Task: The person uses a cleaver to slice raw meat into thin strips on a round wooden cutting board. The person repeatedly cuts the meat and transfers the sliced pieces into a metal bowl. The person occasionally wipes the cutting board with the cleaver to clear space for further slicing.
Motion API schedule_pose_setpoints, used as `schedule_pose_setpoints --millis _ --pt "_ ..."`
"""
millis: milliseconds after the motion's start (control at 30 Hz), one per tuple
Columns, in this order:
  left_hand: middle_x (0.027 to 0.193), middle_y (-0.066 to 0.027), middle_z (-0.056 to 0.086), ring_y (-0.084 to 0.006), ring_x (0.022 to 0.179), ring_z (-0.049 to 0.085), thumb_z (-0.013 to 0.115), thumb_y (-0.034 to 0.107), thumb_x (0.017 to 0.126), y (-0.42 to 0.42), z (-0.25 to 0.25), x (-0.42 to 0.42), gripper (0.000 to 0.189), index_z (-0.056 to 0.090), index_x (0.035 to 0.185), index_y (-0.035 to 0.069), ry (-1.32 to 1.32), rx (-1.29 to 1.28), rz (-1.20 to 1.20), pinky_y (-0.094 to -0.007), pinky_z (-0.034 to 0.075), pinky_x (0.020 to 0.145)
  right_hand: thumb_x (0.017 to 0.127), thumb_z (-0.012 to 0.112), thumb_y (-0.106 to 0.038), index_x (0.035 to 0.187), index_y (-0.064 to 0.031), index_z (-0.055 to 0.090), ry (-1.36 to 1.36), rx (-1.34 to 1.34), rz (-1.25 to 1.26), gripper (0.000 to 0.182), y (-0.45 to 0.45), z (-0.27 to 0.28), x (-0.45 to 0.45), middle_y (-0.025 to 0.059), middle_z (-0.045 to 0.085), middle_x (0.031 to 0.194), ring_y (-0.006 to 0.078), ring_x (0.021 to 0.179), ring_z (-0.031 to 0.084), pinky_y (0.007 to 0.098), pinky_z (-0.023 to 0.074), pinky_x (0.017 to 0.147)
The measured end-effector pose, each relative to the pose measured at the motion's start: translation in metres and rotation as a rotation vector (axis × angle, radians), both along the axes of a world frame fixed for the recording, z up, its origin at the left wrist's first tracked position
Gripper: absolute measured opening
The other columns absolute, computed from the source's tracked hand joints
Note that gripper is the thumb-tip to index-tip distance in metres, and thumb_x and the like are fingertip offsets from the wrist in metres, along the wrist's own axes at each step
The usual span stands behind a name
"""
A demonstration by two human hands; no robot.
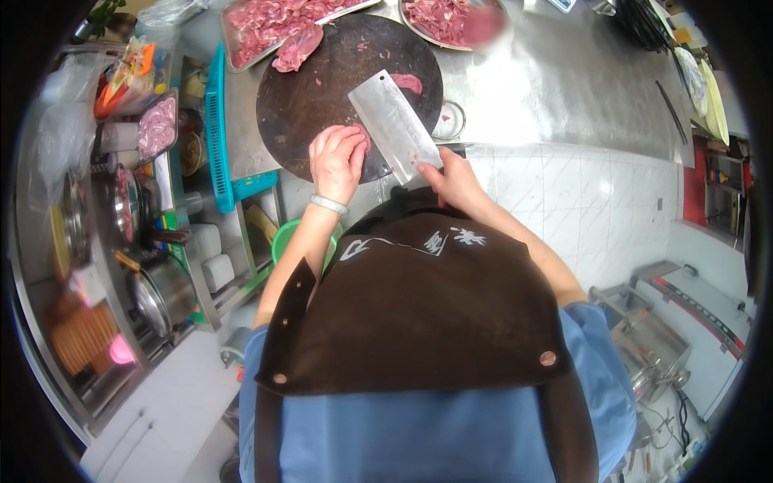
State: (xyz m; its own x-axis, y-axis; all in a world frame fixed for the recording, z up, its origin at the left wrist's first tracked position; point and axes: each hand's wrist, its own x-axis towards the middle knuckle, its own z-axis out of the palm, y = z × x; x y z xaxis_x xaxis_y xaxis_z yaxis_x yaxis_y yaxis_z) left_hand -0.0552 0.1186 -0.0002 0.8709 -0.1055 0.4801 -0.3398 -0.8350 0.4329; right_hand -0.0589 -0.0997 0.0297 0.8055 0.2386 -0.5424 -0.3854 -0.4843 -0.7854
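My right hand (450,178) grips a Chinese cleaver (395,127), its broad steel blade lying over the round dark chopping board (290,115). Under the curled fingers of my left hand (338,157), at the board's near edge, a small piece of raw meat (364,136) is pressed down, close to the blade's left side. A thin meat slice (407,83) lies beyond the blade. At the board's far left rests a larger chunk of meat (299,48), against the rim of a metal tray (232,60) of cut meat. A round metal dish (416,37) of meat stands behind the board.
Left of the board stands a turquoise plastic basket (215,121), beside shelves with a lidded steel pot (163,293). A green tub (287,241) is below my left forearm. A metal ring handle (462,121) and a dark rod (670,111) are on the steel counter (561,90).
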Motion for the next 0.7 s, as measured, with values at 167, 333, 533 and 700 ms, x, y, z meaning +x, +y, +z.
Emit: schedule_pose_setpoints --millis 167,333,533,700 --pt "0.095 -0.0028 0.064 -0.0242 0.098 0.056 0.068 0.010 0.072 0.006 -0.001 0.001 0.013 0.067 0.085 0.008 -0.021 0.064 -0.039 -0.0379 0.042 0.085 0.089 0.059 -0.024 0.105 0.0044 0.052 -0.009 0.040 -0.024 0.034 0.001 -0.009 -0.003 0.0081 0.056 0.059 0.0140 0.038 0.051 0.0294 0.0403 0.037" --pt "0.094 -0.0081 0.063 -0.0271 0.099 0.058 0.069 0.004 0.071 0.006 -0.001 0.003 0.016 0.066 0.087 0.004 -0.021 -0.018 -0.116 -0.0375 0.047 0.083 0.089 0.059 -0.024 0.105 0.0057 0.050 0.027 0.037 -0.005 0.035 0.003 -0.004 -0.001 0.0087 0.056 0.059 0.0152 0.038 0.052 0.0301 0.0406 0.037" --pt "0.093 -0.0112 0.063 -0.0286 0.094 0.061 0.068 -0.003 0.071 0.007 -0.005 0.006 0.017 0.065 0.087 0.001 -0.034 -0.095 -0.197 -0.0342 0.051 0.080 0.089 0.057 -0.022 0.109 0.0047 0.053 0.076 0.031 0.013 0.033 0.002 0.002 0.000 0.0093 0.059 0.061 0.0147 0.040 0.053 0.0299 0.0421 0.038" --pt "0.092 -0.0111 0.063 -0.0283 0.095 0.061 0.069 -0.002 0.071 0.007 -0.007 0.005 0.017 0.065 0.088 0.001 -0.024 -0.105 -0.186 -0.0343 0.051 0.080 0.088 0.057 -0.023 0.108 0.0048 0.055 0.089 0.003 0.046 0.034 -0.006 0.008 -0.005 0.0097 0.059 0.061 0.0152 0.041 0.053 0.0304 0.0428 0.039"
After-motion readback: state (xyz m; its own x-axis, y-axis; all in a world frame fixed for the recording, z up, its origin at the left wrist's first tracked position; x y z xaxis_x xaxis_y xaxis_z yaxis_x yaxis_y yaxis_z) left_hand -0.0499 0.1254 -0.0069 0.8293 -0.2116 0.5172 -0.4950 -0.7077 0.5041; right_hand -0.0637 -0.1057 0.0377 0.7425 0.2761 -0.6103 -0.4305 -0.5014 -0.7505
